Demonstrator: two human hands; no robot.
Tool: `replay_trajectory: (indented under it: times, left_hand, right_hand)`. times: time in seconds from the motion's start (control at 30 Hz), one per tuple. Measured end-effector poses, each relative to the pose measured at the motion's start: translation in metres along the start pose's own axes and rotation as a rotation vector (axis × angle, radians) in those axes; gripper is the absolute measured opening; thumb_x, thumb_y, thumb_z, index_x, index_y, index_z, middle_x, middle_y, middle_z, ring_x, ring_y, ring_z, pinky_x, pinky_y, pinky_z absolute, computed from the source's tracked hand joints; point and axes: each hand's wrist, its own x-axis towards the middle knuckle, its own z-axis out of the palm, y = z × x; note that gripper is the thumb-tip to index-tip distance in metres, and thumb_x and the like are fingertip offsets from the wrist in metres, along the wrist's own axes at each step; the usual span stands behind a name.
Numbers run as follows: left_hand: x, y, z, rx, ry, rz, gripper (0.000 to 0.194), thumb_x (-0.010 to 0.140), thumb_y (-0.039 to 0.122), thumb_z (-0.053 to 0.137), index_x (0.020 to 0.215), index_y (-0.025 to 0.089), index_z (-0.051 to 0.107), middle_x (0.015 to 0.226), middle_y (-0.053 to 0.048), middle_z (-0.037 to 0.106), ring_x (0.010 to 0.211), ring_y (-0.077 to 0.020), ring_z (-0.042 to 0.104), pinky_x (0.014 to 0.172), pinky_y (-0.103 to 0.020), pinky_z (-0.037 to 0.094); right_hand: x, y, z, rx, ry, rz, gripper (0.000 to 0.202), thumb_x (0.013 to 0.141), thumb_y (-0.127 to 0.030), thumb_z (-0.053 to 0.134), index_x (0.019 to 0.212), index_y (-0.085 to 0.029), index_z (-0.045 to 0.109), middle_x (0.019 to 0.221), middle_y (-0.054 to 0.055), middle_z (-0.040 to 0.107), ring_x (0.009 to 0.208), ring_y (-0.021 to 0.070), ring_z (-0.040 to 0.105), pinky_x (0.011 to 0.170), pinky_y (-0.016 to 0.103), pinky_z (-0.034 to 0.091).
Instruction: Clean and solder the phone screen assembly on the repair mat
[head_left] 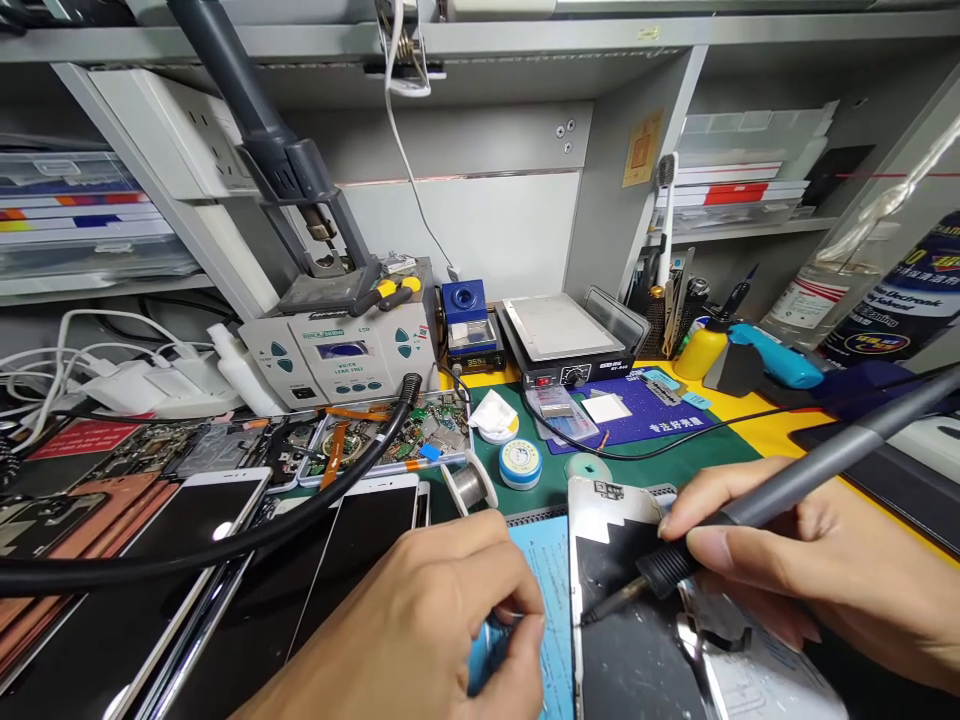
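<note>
My right hand grips a soldering iron by its ribbed black sleeve. The iron's tip rests at or just above the left edge of an opened phone part, which has a black inner face and a silver frame. My left hand is left of that part, its fingers curled toward the thumb. Something shiny and blue shows in the hollow of that hand, but I cannot tell what it is. Under the phone part lies a light blue printed sheet. A loose flex cable and metal piece lie beneath my right fingers.
A solder spool, a round blue-lidded tin and a tray of circuit boards sit behind my hands. Phones lie left under a thick black hose. A hot-air station and heating plate stand farther back.
</note>
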Motion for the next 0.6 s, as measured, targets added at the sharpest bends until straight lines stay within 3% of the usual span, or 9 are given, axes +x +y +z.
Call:
replay_trajectory:
  times: [0.23,0.33,0.4,0.5,0.6]
  left_hand:
    - [0.004,0.002,-0.001,-0.022,0.018,0.030,0.014,0.086,0.016,0.051,0.077,0.023,0.060,0.074,0.007,0.061,0.060,-0.0005,0.052,0.054,-0.010,0.036]
    - [0.005,0.004,-0.001,-0.040,0.047,0.037,0.014,0.085,0.016,0.052,0.075,0.023,0.059,0.071,0.008,0.059,0.056,0.0000,0.048,0.050,-0.010,0.034]
    - [0.004,0.003,-0.001,-0.051,0.065,0.024,0.015,0.085,0.015,0.052,0.075,0.023,0.059,0.070,0.008,0.057,0.056,0.0002,0.048,0.050,-0.009,0.033]
    - [0.001,-0.002,0.001,-0.105,0.081,0.029,0.013,0.082,0.012,0.055,0.075,0.022,0.059,0.071,0.009,0.058,0.055,0.0009,0.046,0.050,-0.009,0.033]
    - [0.000,-0.009,0.002,-0.162,0.089,0.097,0.015,0.076,0.008,0.055,0.076,0.023,0.059,0.074,0.010,0.060,0.054,0.0008,0.044,0.050,-0.011,0.032]
  right_hand:
    - [-0.011,-0.019,0.008,-0.014,0.056,0.032,0.038,0.074,-0.059,0.083,0.081,-0.022,0.078,0.051,-0.004,0.049,0.046,0.0110,0.036,0.044,0.023,0.027]
    - [-0.013,-0.021,0.009,-0.094,0.033,0.025,0.038,0.072,-0.060,0.083,0.080,-0.024,0.078,0.054,-0.002,0.054,0.046,0.0121,0.039,0.043,0.024,0.029]
    - [-0.015,-0.022,0.011,-0.160,0.090,-0.007,0.033,0.071,-0.058,0.083,0.078,-0.026,0.078,0.058,-0.001,0.060,0.045,0.0122,0.043,0.041,0.024,0.032]
    - [-0.017,-0.022,0.015,-0.248,0.236,-0.081,0.023,0.070,-0.051,0.084,0.073,-0.029,0.079,0.053,-0.003,0.061,0.042,0.0099,0.041,0.044,0.023,0.041]
    - [-0.017,-0.016,0.012,-0.344,0.207,-0.154,0.021,0.068,-0.051,0.085,0.069,-0.030,0.080,0.058,0.000,0.069,0.043,0.0133,0.052,0.049,0.026,0.052]
